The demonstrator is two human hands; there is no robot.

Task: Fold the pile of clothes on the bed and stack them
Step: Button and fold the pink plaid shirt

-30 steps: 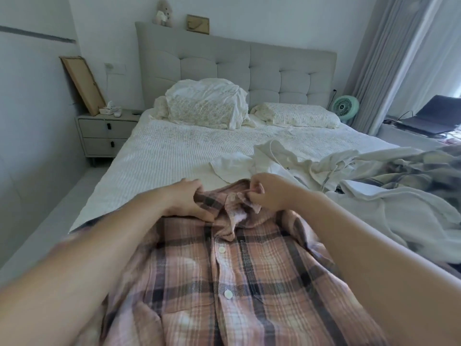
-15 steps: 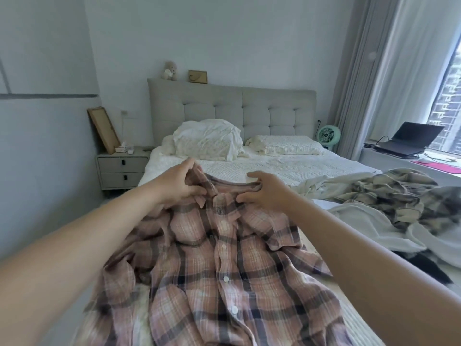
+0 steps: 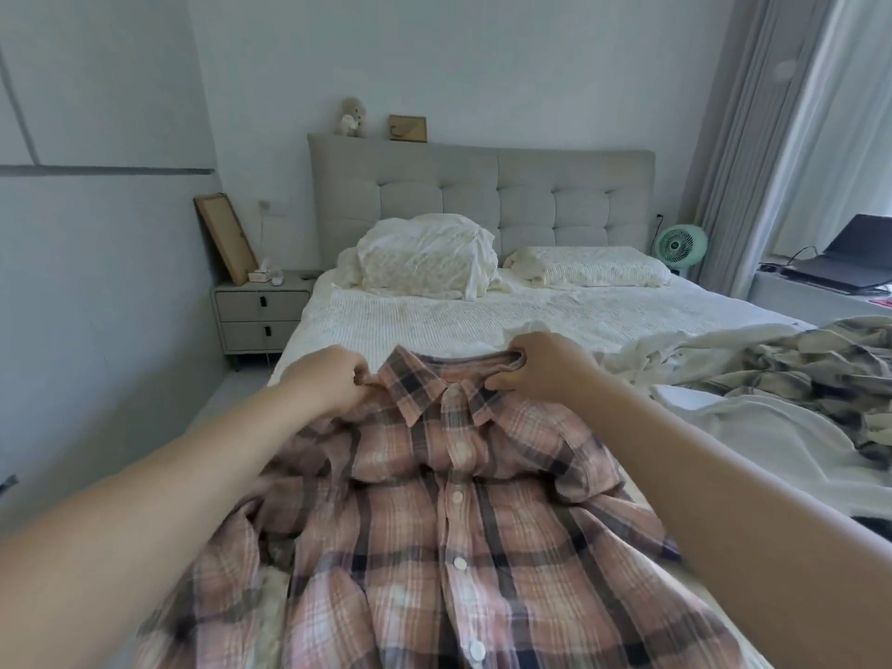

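Head view, looking down my arms: nearest me lies the shirt (image 3: 453, 538), pink plaid, buttoned, front side up, spread over the near end of the bed (image 3: 434, 316) with its hem running out of the bottom of the frame. Its cloth is rumpled below the collar and bunched on the left side. My left hand (image 3: 328, 383) pinches the left shoulder of the shirt just beside the collar, fingers curled tight on the fabric. My right hand (image 3: 540, 369) grips the right shoulder seam, thumb under and fingers folded over the edge. Both hands are at the shirt's far end, one on each side of the collar.

To the right, near my right forearm, sits the pile (image 3: 753, 374) of unfolded clothes: pale pieces with a grey-checked one on top, reaching the right edge.

Farther along the bed are two pillows (image 3: 425, 258), the left one heaped up, against a grey tufted headboard (image 3: 482, 195). Left of the bed stands a nightstand (image 3: 260, 316) with a frame (image 3: 224, 236) leaning on the wall. Far right, a green fan (image 3: 678, 246) stands by the curtain, and a laptop (image 3: 844, 260) rests on the ledge.
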